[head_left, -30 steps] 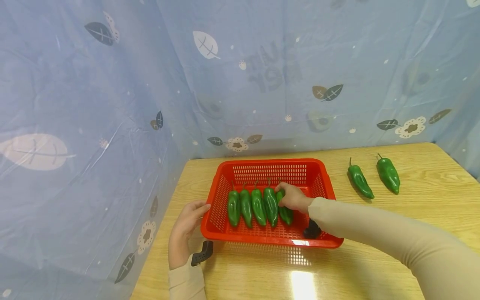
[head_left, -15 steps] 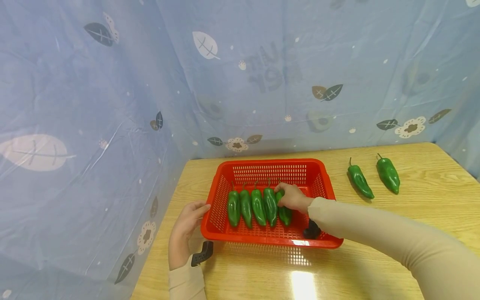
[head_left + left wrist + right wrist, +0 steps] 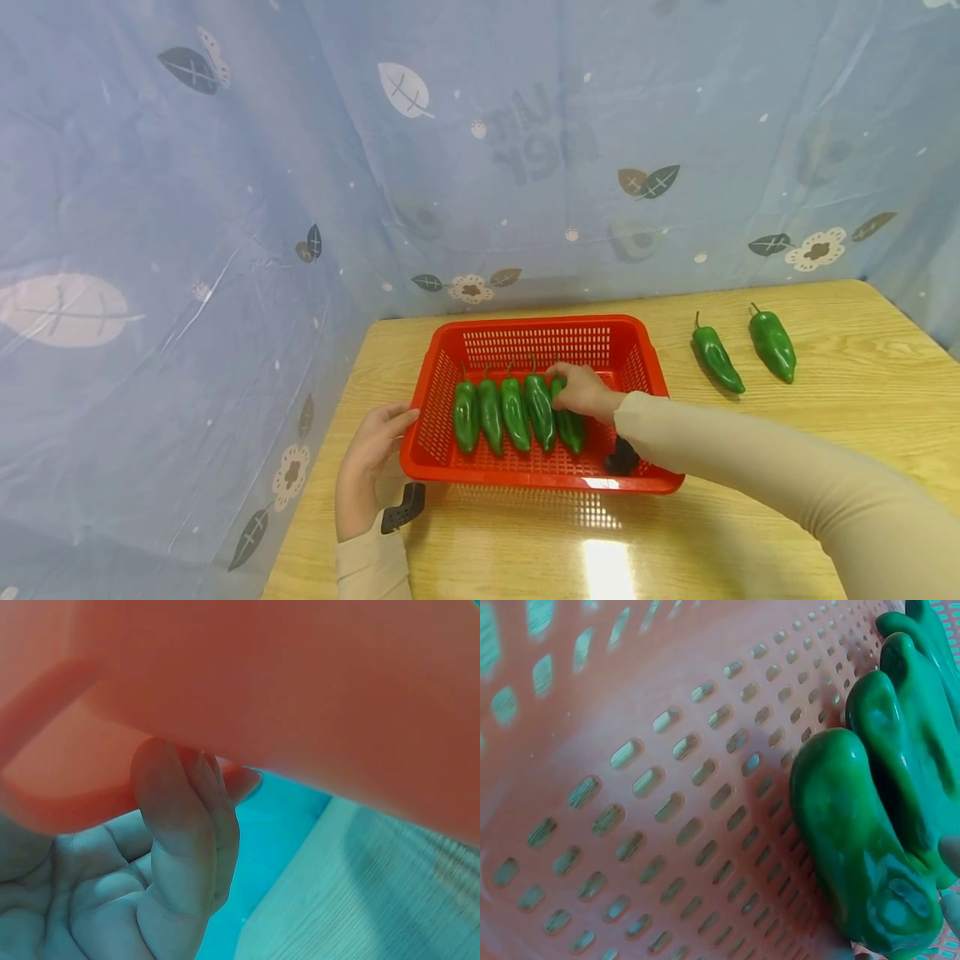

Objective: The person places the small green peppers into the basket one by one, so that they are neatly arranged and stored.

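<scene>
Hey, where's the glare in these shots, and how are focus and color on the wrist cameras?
Head view: a bright glare patch on the table in front of the basket; left wrist view: basket soft and washed out, left hand greyish under a blue-green cast; right wrist view: basket faded to pink, peppers showing shiny highlights.

Faint grey lettering (image 3: 534, 152) on the blue curtain (image 3: 450, 171), perhaps "un" above "er", the rest illegible.
</scene>
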`<action>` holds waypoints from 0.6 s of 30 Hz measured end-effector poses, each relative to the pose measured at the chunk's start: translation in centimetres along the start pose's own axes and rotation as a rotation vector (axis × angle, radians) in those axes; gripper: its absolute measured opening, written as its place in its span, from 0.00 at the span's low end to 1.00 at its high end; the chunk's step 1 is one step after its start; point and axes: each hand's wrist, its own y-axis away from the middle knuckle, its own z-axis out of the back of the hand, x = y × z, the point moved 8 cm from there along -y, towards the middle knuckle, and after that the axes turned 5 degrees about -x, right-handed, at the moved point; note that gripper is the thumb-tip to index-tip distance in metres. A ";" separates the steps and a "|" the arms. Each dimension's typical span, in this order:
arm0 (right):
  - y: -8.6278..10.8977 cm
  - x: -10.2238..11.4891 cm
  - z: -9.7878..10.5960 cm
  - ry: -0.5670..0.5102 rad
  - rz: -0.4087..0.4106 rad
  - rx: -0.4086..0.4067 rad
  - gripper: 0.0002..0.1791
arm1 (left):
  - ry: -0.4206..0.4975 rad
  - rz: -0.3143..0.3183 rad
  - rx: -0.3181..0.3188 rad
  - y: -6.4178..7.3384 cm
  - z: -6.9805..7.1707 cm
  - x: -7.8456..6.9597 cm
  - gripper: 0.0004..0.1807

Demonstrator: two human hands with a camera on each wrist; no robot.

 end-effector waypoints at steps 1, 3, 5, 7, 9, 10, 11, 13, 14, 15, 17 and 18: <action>-0.1 0.0 0.0 0.006 0.002 -0.005 0.34 | 0.001 -0.001 0.002 0.0 0.0 0.0 0.20; -0.1 0.0 0.1 0.026 0.012 -0.015 0.34 | 0.002 -0.002 0.004 0.0 0.0 0.0 0.20; -0.2 0.1 0.3 0.044 0.015 -0.024 0.35 | 0.003 -0.006 0.007 -0.1 0.0 0.0 0.20; -0.3 0.2 0.6 0.054 0.024 -0.038 0.36 | 0.003 -0.012 0.010 -0.1 0.0 0.0 0.20; -0.3 0.4 0.9 0.051 0.029 -0.046 0.37 | 0.003 -0.016 0.013 -0.2 0.0 0.1 0.20; -0.3 0.5 1.1 0.047 0.034 -0.053 0.37 | 0.003 -0.016 0.014 -0.2 0.0 0.1 0.19; -0.3 0.7 1.4 0.048 0.045 -0.059 0.37 | 0.002 -0.018 0.015 -0.2 0.0 0.1 0.20; -0.4 1.0 2.0 0.033 0.065 -0.068 0.36 | 0.000 -0.018 0.016 -0.2 -0.1 0.1 0.20; -0.4 1.3 2.3 0.025 0.075 -0.070 0.35 | -0.001 -0.017 0.014 -0.2 -0.1 0.2 0.19; -0.3 1.5 2.7 0.020 0.090 -0.074 0.34 | -0.003 -0.017 0.013 -0.2 0.0 0.1 0.20; -0.2 2.2 3.7 -0.003 0.125 -0.079 0.33 | -0.008 -0.017 0.010 -0.1 0.0 0.1 0.20; -0.2 2.6 4.2 -0.021 0.140 -0.082 0.33 | -0.010 -0.018 0.010 -0.1 0.0 0.1 0.20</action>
